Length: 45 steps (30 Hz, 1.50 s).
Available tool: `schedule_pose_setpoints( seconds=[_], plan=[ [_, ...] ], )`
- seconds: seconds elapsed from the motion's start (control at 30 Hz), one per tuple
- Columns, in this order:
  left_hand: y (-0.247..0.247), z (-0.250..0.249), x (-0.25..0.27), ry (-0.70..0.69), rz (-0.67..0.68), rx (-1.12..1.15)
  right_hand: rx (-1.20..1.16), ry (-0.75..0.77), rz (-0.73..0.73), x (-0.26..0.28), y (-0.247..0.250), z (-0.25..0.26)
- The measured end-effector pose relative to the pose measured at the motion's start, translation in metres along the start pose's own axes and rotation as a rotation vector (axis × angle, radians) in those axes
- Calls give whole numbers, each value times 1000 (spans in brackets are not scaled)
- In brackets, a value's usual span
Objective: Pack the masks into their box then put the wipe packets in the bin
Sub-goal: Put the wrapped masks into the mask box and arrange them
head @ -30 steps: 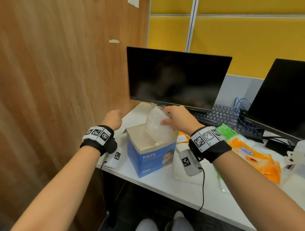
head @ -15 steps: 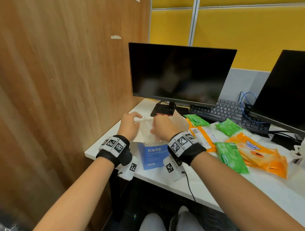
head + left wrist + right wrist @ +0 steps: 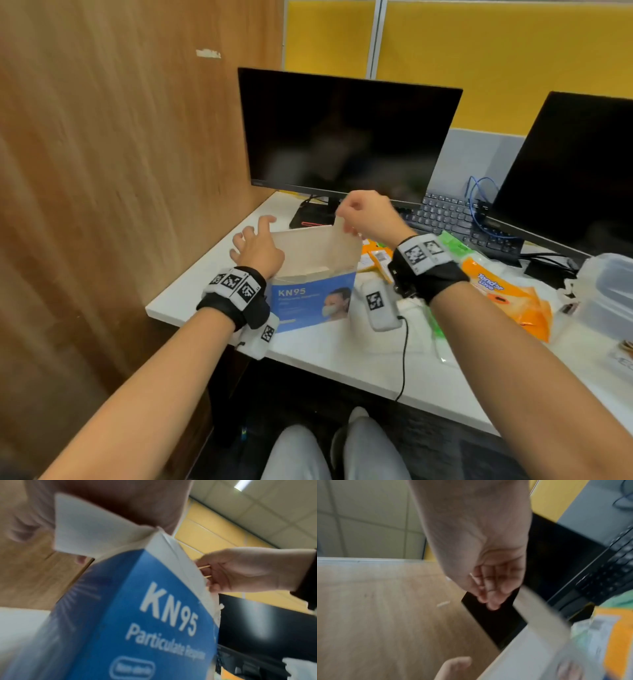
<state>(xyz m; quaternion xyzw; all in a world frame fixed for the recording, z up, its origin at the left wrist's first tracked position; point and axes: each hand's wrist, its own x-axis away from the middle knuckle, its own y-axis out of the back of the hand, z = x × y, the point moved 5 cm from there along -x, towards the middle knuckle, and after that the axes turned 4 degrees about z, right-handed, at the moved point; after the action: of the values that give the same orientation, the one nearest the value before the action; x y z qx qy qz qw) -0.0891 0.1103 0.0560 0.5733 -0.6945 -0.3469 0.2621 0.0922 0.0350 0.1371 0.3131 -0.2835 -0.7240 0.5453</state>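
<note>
We see the right hand raised above the far right corner of the mask box, its thumb and fingers pinched together on the top edge of the box's upright lid flap. The left wrist view shows the same pinch on the flap's edge. The left hand sits at the box's left side with its fingers spread and relaxed, holding nothing; we cannot tell whether the palm touches the cardboard.

The blue box, printed KN95, stands open near the front left of the white counter. What lies inside it is hidden by the near wall.

To the right of the box, partly behind the right wrist, lie the wipe packets: a large orange packet, a green packet near the keyboard, and smaller orange ones just beside the box. A clear plastic bin stands at the counter's right edge, well apart from the box. Behind all this stand two dark monitors, with a wood-grain panel on the left.
</note>
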Motion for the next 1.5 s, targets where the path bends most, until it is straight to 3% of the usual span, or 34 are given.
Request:
schedule_pose_setpoints(
  seconds=[0.03, 0.07, 0.17, 0.23, 0.5, 0.73, 0.83, 1.03, 1.17, 1.23, 1.33, 1.37, 1.5],
  plan=[
    [0, -4, -1, -31, 3, -26, 96, -64, -23, 1, 13, -15],
    [-2, -6, -3, -44, 26, -47, 193, -146, 59, 3, 16, -32],
    [-7, -11, -8, -9, 44, -82, 413, -381, 496, 27, -12, -83],
    [-10, -16, -7, -6, 18, -50, 568, -385, 666, 46, -34, -102],
    [-18, -16, -15, -39, 88, 30, 807, -265, 738, 76, -78, -119],
    [-20, -15, -14, -59, 96, 101, 931, -67, 549, 77, -77, -127],
    [-16, -15, -14, -81, 49, 216, 673, -114, 416, 60, -39, -120],
    [-19, -8, -15, -70, 133, 474, 146, -156, -97, 23, 64, -99],
    [-20, -7, -14, -61, 106, 534, -214, -128, -264, 19, 88, -79],
    [-21, -7, -12, -48, 105, 577, -355, -101, -272, 21, 85, -63],
    [-21, -8, -7, -48, 135, 644, -616, -20, -100, 24, 62, -31],
    [-22, -9, -4, -51, 154, 671, -605, 22, -68, 26, 54, -20],
    [-23, -8, 0, -20, 224, 759, 41, 192, -11, 27, 23, 20]
  ],
)
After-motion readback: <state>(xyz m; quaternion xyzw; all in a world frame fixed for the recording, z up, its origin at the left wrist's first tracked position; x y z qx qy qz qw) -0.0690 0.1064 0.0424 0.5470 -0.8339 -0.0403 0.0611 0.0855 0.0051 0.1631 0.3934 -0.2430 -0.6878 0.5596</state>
